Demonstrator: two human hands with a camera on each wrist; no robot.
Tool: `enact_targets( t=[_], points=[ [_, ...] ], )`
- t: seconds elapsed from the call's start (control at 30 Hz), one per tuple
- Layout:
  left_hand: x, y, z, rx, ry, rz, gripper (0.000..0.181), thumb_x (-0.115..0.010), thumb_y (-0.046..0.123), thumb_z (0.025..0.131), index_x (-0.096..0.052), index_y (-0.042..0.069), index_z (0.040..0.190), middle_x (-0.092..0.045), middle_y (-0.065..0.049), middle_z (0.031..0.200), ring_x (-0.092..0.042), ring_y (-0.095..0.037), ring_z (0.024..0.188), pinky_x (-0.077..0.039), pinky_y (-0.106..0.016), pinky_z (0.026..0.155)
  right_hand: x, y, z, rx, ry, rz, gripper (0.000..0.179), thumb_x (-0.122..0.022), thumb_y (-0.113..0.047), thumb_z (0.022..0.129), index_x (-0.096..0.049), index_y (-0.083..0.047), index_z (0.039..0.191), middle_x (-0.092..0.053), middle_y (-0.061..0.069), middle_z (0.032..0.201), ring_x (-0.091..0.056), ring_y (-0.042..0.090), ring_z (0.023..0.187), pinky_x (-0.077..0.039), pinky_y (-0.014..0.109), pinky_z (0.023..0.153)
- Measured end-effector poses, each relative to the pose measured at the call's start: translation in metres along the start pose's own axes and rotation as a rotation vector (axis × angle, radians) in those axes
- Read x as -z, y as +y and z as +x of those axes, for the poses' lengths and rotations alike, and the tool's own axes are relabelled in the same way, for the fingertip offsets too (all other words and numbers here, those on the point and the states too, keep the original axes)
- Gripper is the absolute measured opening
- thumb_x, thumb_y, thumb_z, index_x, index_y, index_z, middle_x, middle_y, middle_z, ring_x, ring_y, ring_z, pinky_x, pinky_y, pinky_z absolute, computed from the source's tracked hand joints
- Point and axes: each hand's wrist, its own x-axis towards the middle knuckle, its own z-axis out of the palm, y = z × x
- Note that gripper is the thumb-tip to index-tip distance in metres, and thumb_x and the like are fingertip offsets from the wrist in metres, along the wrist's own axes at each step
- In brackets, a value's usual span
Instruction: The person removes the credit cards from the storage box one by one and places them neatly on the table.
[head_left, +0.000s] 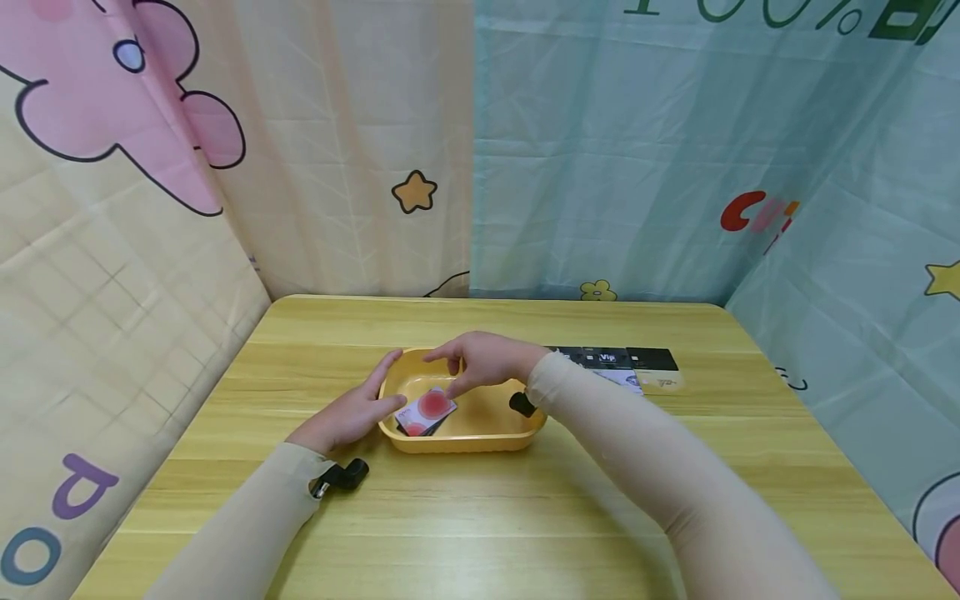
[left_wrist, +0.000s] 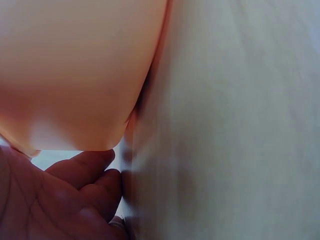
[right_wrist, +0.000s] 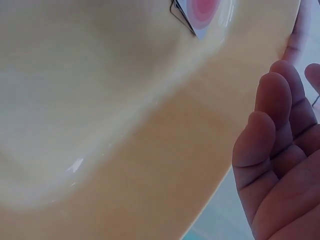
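A yellow plastic basin [head_left: 465, 444] stands on the table. Inside it, near its left end, lies a small stack of cards [head_left: 426, 413]; the top one is pale with pink-red circles, and a darker edge shows beneath. My left hand [head_left: 352, 417] holds the basin's left end, thumb over the rim and fingers along the outside wall [left_wrist: 75, 100]. My right hand [head_left: 487, 360] is over the basin, thumb and index finger spread apart, the thumb tip close to the stack's right edge. Whether it touches the top card, I cannot tell. The right wrist view shows the other fingers [right_wrist: 272, 95] loosely bent beside the rim.
Several cards lie in a row on the table behind my right forearm, including a black Vip card [head_left: 607, 358] and a black-and-cream card [head_left: 654, 367]. The wooden table [head_left: 480, 517] ends at printed curtains [head_left: 360, 150] behind and at the sides.
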Motion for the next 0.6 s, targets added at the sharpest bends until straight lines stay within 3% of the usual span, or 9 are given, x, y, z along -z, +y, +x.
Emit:
enact_targets(
  t=[0.6],
  points=[
    [0.000, -0.003, 0.000, 0.000, -0.005, -0.003, 0.083, -0.051, 0.048, 0.108, 0.004, 0.040, 0.169, -0.009, -0.019, 0.177, -0.018, -0.053, 0.158, -0.017, -0.077, 0.122, -0.013, 0.002, 0.016, -0.002, -0.064, -0.007, 0.067, -0.085, -0.026, 0.090, -0.059, -0.023, 0.152, -0.057, -0.001, 0.075, -0.052, 0.015, 0.070, -0.043, 0.027, 0.064]
  ],
)
